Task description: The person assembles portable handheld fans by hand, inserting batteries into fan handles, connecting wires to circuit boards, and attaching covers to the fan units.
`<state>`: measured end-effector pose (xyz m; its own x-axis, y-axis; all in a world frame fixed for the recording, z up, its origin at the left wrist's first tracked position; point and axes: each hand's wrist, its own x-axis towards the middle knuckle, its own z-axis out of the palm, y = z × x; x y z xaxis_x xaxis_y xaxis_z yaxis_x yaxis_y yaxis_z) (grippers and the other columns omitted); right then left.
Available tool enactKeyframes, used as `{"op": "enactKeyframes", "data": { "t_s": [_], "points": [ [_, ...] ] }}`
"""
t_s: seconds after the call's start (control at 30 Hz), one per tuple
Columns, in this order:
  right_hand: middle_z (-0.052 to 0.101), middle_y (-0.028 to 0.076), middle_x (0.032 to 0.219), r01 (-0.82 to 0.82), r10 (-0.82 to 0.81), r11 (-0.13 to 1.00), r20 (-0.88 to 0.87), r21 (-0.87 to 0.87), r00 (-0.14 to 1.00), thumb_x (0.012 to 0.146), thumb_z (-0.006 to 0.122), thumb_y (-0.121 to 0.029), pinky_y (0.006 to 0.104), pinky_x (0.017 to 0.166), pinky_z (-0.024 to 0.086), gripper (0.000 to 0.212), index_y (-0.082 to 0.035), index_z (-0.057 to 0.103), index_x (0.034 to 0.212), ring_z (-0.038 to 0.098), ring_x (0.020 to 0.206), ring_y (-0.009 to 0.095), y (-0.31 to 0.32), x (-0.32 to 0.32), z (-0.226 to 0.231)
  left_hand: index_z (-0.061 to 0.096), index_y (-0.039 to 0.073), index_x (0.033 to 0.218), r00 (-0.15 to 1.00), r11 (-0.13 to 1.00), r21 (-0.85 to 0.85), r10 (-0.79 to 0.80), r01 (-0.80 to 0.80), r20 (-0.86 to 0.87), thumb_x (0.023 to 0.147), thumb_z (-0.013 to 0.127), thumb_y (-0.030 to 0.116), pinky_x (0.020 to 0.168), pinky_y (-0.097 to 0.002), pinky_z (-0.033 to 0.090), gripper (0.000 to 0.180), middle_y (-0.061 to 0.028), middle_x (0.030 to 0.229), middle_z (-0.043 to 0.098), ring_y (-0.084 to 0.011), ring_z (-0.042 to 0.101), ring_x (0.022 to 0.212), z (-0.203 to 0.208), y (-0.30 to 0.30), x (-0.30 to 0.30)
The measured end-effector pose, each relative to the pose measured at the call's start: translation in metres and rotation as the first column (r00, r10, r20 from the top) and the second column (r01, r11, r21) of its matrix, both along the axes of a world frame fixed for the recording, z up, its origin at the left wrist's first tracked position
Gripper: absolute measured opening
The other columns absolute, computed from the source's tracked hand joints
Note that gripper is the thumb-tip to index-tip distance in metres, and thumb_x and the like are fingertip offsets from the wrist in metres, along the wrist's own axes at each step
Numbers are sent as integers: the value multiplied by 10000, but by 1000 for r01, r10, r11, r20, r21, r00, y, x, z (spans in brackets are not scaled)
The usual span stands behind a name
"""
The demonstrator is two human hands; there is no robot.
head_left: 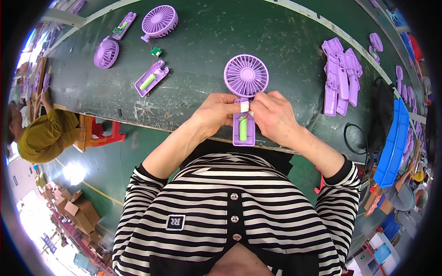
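A purple handheld fan [246, 76] lies in front of me at the table's near edge, its round grille pointing away. Its handle shell [244, 141] is uncovered, showing a light green battery cell [243, 129] inside. My left hand [212, 112] is closed on the upper handle from the left, its thumb across the top. At that thumb's tip is a small white piece [244, 106], either a wrap or a loose part; I cannot tell. From the right, my right hand [276, 117] pinches at the same upper handle, just below the fan head. Its fingertips hide what they grip.
Two more opened purple fans [159, 22] [106, 54] lie far left; one is wired to a green circuit board [156, 52] beside a handle shell with battery [148, 82]. Purple handle covers [341, 78] are piled right. A blue bin [391, 142] stands beyond. A co-worker [48, 135] sits left.
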<state>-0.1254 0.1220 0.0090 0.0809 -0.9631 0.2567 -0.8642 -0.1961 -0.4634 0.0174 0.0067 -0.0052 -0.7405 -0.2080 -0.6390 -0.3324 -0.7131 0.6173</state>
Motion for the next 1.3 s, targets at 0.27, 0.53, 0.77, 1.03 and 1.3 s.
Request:
{"op": "enactKeyframes", "data": {
  "t_s": [0.27, 0.53, 0.77, 1.03, 1.3],
  "points": [
    [508, 75, 779, 120, -113, 988, 72, -97, 991, 658, 587, 3, 352, 613, 410, 164, -28, 544, 813, 506, 662, 262, -10, 7, -3, 593, -36, 980, 973, 961, -153, 220, -229, -75, 820, 597, 88, 661, -260, 496, 203, -67, 845, 622, -123, 593, 730, -1, 7, 1],
    [429, 176, 1283, 127, -113, 968, 73, -217, 991, 627, 618, -123, 485, 937, 338, 517, 11, 522, 1117, 442, 1161, 337, 6, 38, -16, 610, -16, 940, 908, 898, -170, 375, -405, -186, 815, 606, 95, 646, -241, 478, 167, -49, 826, 621, -97, 576, 720, -1, -3, -2],
    [412, 190, 1300, 96, -97, 976, 5, -197, 995, 667, 611, -177, 513, 963, 295, 498, 0, 515, 1123, 422, 1181, 352, 7, 41, -23, 604, -28, 961, 910, 904, -151, 373, -400, -183, 827, 577, 106, 697, -281, 495, 192, -90, 900, 634, -146, 603, 801, 5, -7, -1],
    [472, 161, 1239, 115, -123, 983, -50, -142, 991, 687, 632, -264, 555, 975, 239, 510, -4, 525, 1113, 406, 1167, 375, 3, 40, -3, 615, -24, 932, 915, 909, -149, 365, -390, -171, 796, 587, 70, 653, -259, 490, 167, -70, 854, 631, -129, 596, 755, 11, -5, -1],
    [442, 221, 1234, 204, -104, 967, 496, -151, 862, 675, 622, -80, 372, 958, 359, 510, 45, 476, 1147, 467, 1115, 355, 8, 31, 3, 608, -29, 948, 907, 897, -193, 351, -397, -231, 796, 603, 79, 660, -260, 490, 187, -80, 868, 636, -129, 598, 749, 13, -7, -1]
  ]
}}
